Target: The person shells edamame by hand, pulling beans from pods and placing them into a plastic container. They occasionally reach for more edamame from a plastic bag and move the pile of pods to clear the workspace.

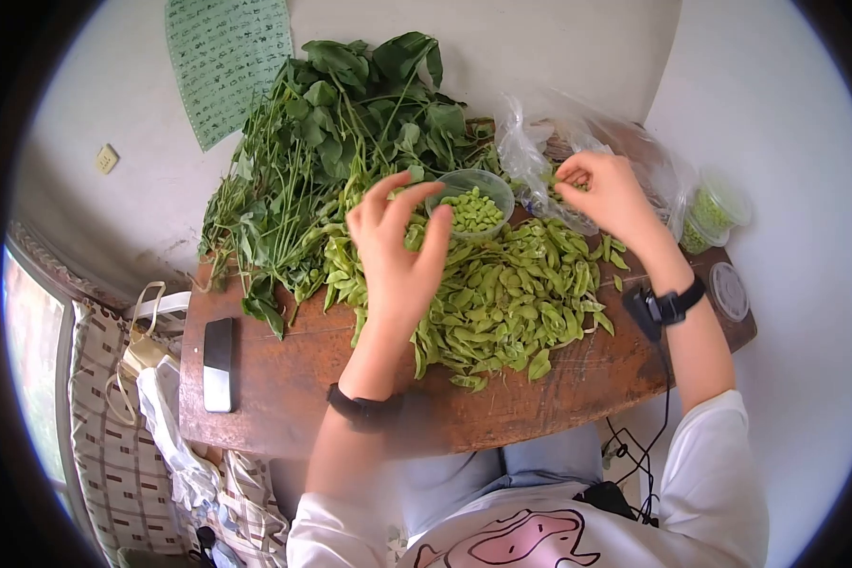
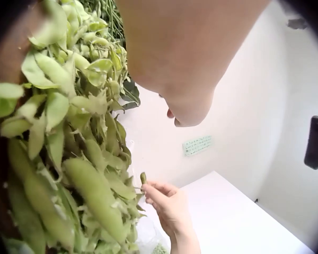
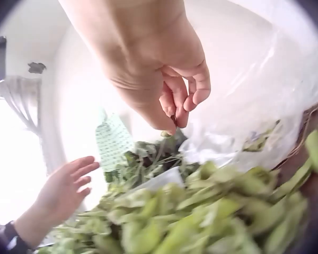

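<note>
My left hand (image 1: 398, 251) hangs over the pile of green pods (image 1: 502, 303), fingers spread and holding nothing. To its right, beside the plastic bag, my right hand (image 1: 608, 194) pinches a small green pod (image 2: 143, 178) between thumb and fingertips, clearest in the left wrist view. Only a bit of that pod shows under my right hand (image 3: 164, 79) in the right wrist view. A clear bowl (image 1: 511, 201) with shelled green beans (image 1: 473, 210) stands between the hands, at the back edge of the pile.
Leafy stalks (image 1: 322, 142) are heaped at the back left. A clear plastic bag (image 1: 525, 151) lies at the back right, near lidded tubs of beans (image 1: 713, 208) and a round lid (image 1: 729, 292). A phone (image 1: 219, 364) rests on the wooden table (image 1: 293, 398) at left.
</note>
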`<state>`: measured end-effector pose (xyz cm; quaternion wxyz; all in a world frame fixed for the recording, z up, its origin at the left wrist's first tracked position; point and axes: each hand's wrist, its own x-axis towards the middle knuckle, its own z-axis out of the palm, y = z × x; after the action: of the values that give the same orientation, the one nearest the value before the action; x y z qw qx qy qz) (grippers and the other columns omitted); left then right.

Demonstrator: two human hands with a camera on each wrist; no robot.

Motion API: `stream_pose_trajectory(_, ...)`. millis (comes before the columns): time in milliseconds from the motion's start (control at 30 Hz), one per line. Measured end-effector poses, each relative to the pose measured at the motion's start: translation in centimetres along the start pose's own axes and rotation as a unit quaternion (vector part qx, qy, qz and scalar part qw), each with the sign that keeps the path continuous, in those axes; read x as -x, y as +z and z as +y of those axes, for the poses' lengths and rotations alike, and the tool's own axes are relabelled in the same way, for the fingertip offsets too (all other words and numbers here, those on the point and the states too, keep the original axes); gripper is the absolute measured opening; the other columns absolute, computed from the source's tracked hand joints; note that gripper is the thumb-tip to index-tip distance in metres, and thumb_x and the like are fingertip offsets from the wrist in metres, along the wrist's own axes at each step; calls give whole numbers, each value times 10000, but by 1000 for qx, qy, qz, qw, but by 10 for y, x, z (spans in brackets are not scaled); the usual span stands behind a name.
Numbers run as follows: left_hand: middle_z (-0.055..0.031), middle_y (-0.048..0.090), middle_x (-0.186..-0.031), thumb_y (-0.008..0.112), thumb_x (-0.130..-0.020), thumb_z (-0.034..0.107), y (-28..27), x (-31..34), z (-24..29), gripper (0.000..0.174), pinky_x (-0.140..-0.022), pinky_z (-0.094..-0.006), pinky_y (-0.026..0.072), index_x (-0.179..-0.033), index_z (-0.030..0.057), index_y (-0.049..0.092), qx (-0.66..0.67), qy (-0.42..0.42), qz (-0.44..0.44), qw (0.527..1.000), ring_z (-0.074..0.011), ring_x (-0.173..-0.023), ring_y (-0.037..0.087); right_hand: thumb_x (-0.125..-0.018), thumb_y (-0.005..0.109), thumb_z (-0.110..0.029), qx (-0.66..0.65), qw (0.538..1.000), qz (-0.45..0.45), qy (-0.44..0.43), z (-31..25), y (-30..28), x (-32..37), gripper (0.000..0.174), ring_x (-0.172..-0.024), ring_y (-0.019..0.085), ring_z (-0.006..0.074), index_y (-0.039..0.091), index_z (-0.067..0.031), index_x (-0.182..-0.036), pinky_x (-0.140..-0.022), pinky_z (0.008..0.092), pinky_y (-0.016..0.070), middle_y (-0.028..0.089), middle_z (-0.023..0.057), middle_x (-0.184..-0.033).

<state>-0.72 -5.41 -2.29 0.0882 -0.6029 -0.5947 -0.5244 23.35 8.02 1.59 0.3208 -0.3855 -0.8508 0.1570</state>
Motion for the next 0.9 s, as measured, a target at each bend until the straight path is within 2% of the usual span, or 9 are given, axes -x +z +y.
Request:
stream_pose_trajectory(33,-82,587,-1306,706,-902,216,3,3,0,242,-941,-355,418,-1118,109,729,12,3,-26,1000,-256,-1193,472,-835,730,-119,-17,1000,-12,-18,-18,1,6,183,-878,699,261,701,17,-954,-815,371,547,722,152,-918)
stream_pose_trajectory(200,-79,588,-1311,730,-905,223,13,12,9,264,-819,-278,458,-1116,65,729,93,-9,-94,991,-179,-1066,537,-808,742,-54,-58,977,41,-200,-56,23,27,115,-883,629,253,693,-22,-906,-798,366,514,691,82,-892)
stream_pose_trajectory(267,-119,582,-1303,777,-861,222,13,11,10,284,-832,-311,475,-1083,53,727,225,-149,-170,948,-183,-942,568,-800,755,-47,-81,973,56,-209,-61,28,32,122,-870,630,243,701,-29,-908,-759,355,525,688,76,-880)
stream_pose_trajectory(300,-105,561,-1335,775,-869,188,15,12,9,253,-776,-263,489,-1059,28,723,270,-175,-177,930,-106,-895,571,-791,767,-42,-91,968,78,-219,-60,32,33,134,-874,637,235,708,-31,-911,-731,346,529,692,71,-887)
stream_pose_trajectory(400,-99,519,-1367,735,-910,160,17,14,9,200,-845,-261,489,-1040,9,717,436,-204,-163,861,-93,-998,575,-759,802,-16,-134,959,97,-229,-55,38,34,171,-877,652,218,723,-37,-909,-667,324,537,702,62,-908)
stream_pose_trajectory(600,-94,469,-1400,689,-947,131,17,16,14,165,-959,-284,471,-1047,1,709,507,-221,-191,811,-128,-1133,579,-724,827,-4,-144,944,120,-273,-49,42,41,196,-861,642,230,739,-37,-896,-703,336,544,701,59,-892)
stream_pose_trajectory(667,-88,509,-1397,657,-966,134,16,16,18,128,-939,-303,451,-1003,20,703,507,-227,-182,811,-125,-1101,551,-719,833,-8,-167,944,83,-271,-44,39,41,199,-866,638,236,749,-36,-897,-717,343,545,700,57,-891)
stream_pose_trajectory(767,-126,538,-1382,647,-981,161,12,13,19,168,-813,-269,497,-1009,2,696,509,-216,-267,789,-102,-864,582,-707,835,5,-247,934,32,-255,-31,35,40,237,-865,636,219,762,-19,-931,-722,315,532,702,60,-883)
stream_pose_trajectory(900,-121,565,-1336,665,-963,114,15,14,15,168,-770,-260,525,-1053,-25,692,501,-185,-278,798,-104,-864,608,-726,820,22,-343,912,-34,-223,-23,35,43,227,-845,630,197,767,-3,-945,-737,305,510,703,73,-869)
